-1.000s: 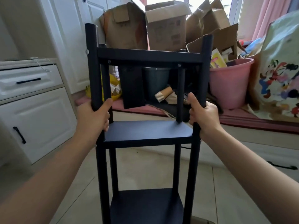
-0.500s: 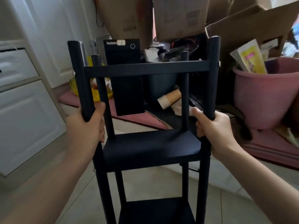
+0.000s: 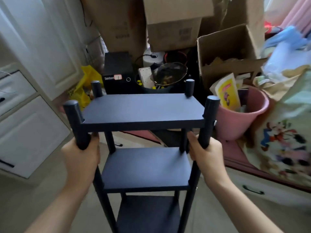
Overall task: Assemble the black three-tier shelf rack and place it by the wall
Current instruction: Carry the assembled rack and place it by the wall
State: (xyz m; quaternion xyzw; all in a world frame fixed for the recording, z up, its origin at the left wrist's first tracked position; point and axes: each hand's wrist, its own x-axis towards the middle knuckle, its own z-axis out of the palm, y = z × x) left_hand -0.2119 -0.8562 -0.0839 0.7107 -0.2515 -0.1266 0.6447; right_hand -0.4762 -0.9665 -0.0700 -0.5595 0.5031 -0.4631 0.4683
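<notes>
Both hands on the rack (image 3: 143, 111), upright and facing the clutter!
The left hand (image 3: 80, 158) has its fingers curled tight round the near left post just under the top shelf, and the right hand (image 3: 207, 157) grips the near right post at the same height. All three shelves are in, level, seen from above. The rack sits between the white cabinet (image 3: 30, 132) on the left and the pink bucket (image 3: 242, 125) on the right, with boxes (image 3: 173, 31) behind. The feet are out of view, so contact with the floor (image 3: 33, 199) can't be told.
</notes>
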